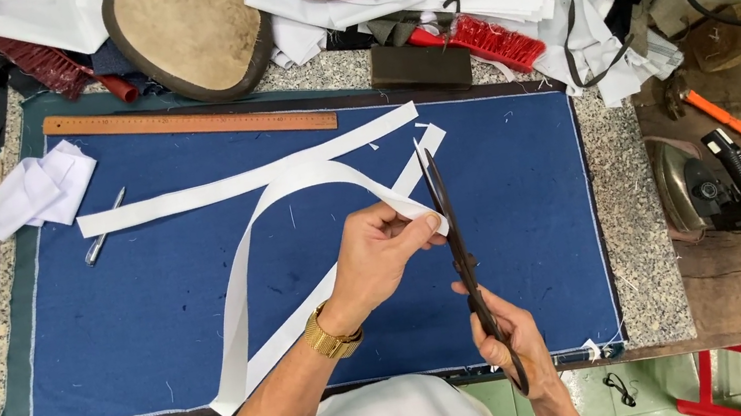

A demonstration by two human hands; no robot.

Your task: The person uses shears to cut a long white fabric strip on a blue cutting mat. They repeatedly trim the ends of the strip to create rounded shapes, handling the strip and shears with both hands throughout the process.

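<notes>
My left hand (378,259), with a gold watch at the wrist, pinches a folded end of a long white fabric strip (243,291) that loops over the blue cloth mat (154,307). My right hand (509,331) grips the handles of black scissors (446,215), whose blades point away from me right beside the pinched end of the strip. A second white strip (186,198) lies flat across the mat further back.
A wooden ruler (188,123) lies along the mat's far edge, a pen (102,230) and crumpled white cloth (37,190) at the left. Fabric scraps, a red brush (493,39) and an oval pad (186,27) pile up behind. An iron (707,184) rests at the right.
</notes>
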